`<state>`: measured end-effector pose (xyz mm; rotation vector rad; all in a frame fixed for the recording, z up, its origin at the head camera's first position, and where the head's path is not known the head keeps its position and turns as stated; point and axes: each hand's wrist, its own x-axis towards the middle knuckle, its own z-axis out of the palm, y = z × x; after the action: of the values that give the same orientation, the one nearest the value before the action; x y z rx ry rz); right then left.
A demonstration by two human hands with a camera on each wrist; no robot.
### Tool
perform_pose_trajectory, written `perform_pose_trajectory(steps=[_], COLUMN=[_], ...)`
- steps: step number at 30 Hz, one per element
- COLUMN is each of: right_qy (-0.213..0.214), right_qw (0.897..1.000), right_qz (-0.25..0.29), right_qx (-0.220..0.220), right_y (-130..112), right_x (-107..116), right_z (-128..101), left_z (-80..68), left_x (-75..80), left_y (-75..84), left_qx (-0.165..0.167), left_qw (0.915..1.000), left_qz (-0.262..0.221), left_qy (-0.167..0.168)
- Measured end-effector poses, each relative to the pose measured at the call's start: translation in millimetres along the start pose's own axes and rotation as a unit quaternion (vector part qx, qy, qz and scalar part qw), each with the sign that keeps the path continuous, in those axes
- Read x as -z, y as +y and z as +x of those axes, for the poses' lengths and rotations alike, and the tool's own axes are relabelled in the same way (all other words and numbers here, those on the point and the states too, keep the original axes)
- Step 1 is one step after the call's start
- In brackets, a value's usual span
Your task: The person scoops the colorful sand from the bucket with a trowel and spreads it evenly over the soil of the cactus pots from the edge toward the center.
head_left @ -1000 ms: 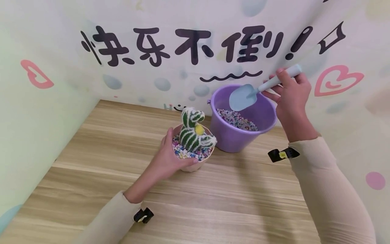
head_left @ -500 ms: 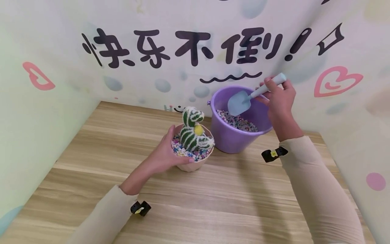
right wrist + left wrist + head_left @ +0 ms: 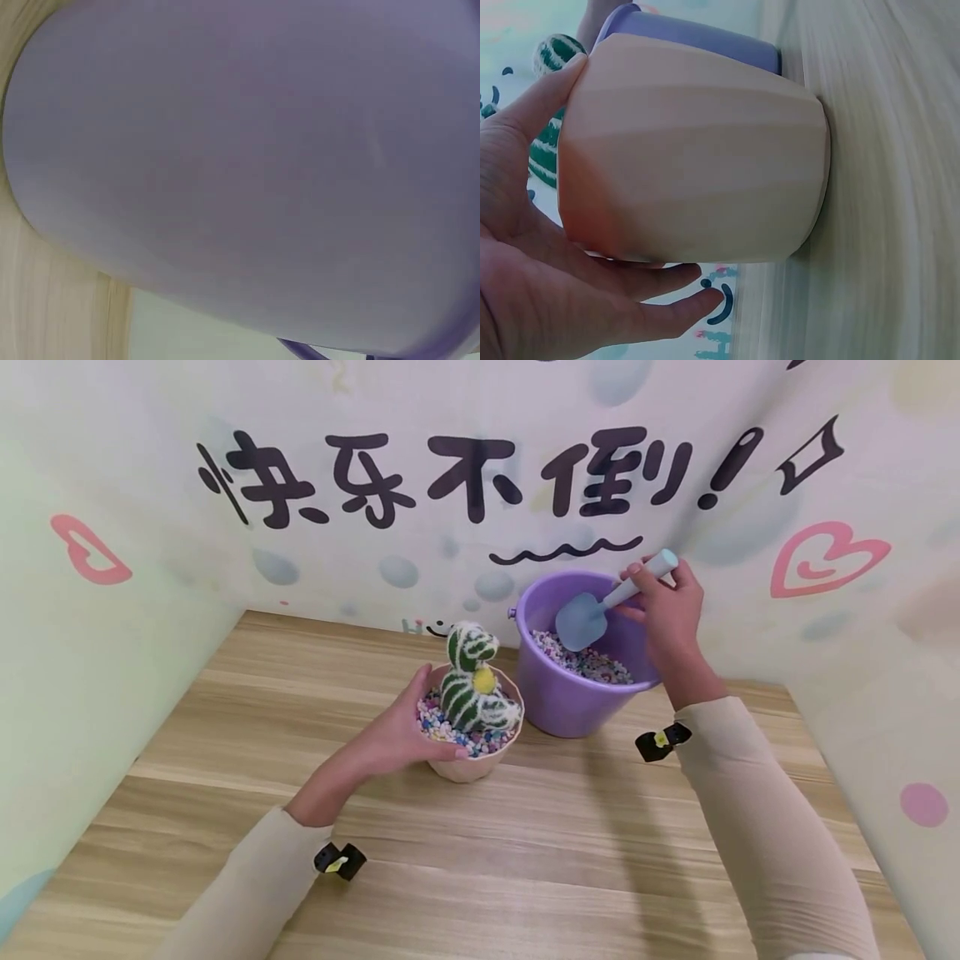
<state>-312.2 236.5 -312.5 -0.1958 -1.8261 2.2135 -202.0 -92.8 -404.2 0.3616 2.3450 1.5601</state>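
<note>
While the left hand (image 3: 390,745) cups the side of the pink pot (image 3: 468,764) at frame centre, fingers curled round its wall, the right hand (image 3: 667,614) pinches the handle of the blue scoop (image 3: 592,610). Since the earlier frames, the scoop has dropped from above the purple bucket (image 3: 570,702), right of centre, to inside its rim, the blade just above the coloured pebbles (image 3: 592,664). The pot and its knitted cactus (image 3: 472,685) have stayed put on the wooden table (image 3: 525,860).
</note>
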Motion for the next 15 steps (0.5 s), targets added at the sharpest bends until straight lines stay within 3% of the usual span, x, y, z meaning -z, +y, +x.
perform_pose_trajectory(steps=[7,15], right_qy=[-0.007,-0.041], right_qw=[1.0,0.999], right_qz=[-0.008,-0.009], right_qx=[0.006,-0.006], right_y=[4.7,6.9], right_x=[0.0,-2.0], right_z=[2.5,3.6], left_z=[2.7,4.8], left_x=[5.9,10.7], left_y=[0.7,-0.6], left_qx=[-0.006,0.016], left_qw=[0.9997,0.999], left_qz=[0.01,0.009], left_qy=[-0.022,-0.041])
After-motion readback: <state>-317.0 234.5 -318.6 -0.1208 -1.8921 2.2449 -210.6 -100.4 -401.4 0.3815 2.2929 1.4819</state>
